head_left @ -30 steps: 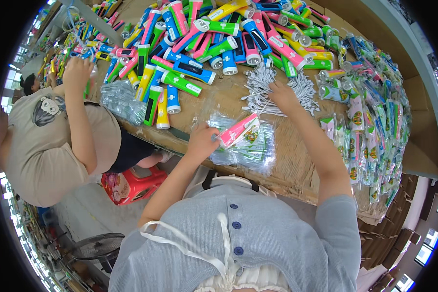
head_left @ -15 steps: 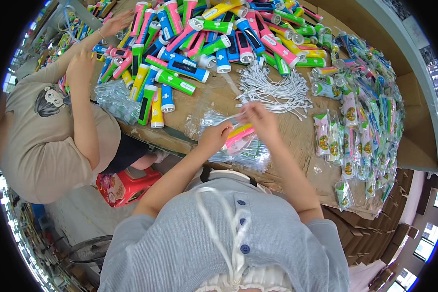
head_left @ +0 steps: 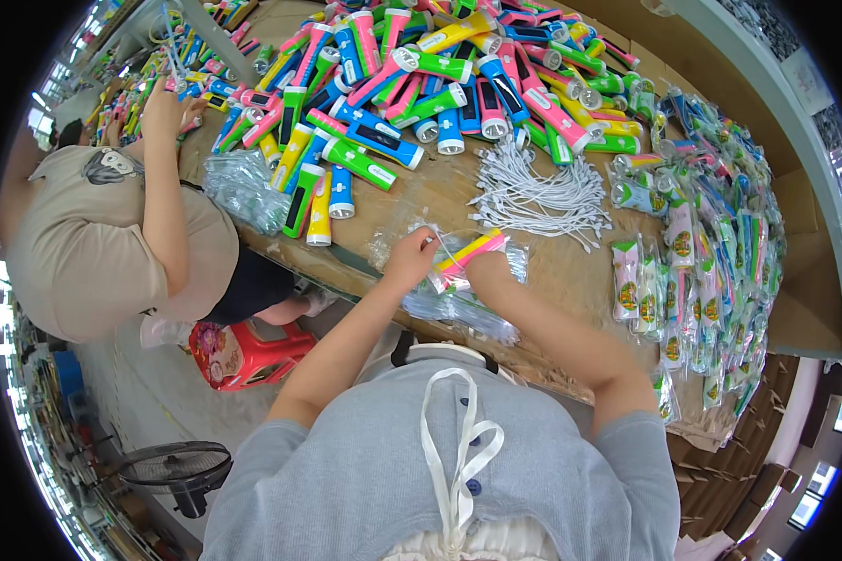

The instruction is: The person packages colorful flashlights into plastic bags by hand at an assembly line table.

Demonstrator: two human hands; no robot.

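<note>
A pink and yellow flashlight [head_left: 470, 252] lies at a slant above the stack of clear plastic bags [head_left: 468, 316] at the table's near edge. My right hand [head_left: 492, 275] is closed round its right end, the fingers mostly hidden behind the wrist. To the left, the fingers of my left hand [head_left: 412, 258] pinch a thin white cable [head_left: 445, 247], which runs down toward the flashlight. Just beyond my hands a bundle of white charging cables [head_left: 543, 192] is spread on the cardboard-covered table [head_left: 412, 201].
A large heap of colourful flashlights [head_left: 374, 140] covers the far side. Bagged flashlights [head_left: 702, 252] are piled at the right. More clear bags [head_left: 245, 190] lie left, near a co-worker [head_left: 150, 234]. A red stool [head_left: 248, 353] and black fan [head_left: 180, 472] stand on the floor.
My right hand has come down and turned inward onto the flashlight's right end. My left hand still pinches near its left side. The co-worker's arms have shifted, and the view has moved slightly.
</note>
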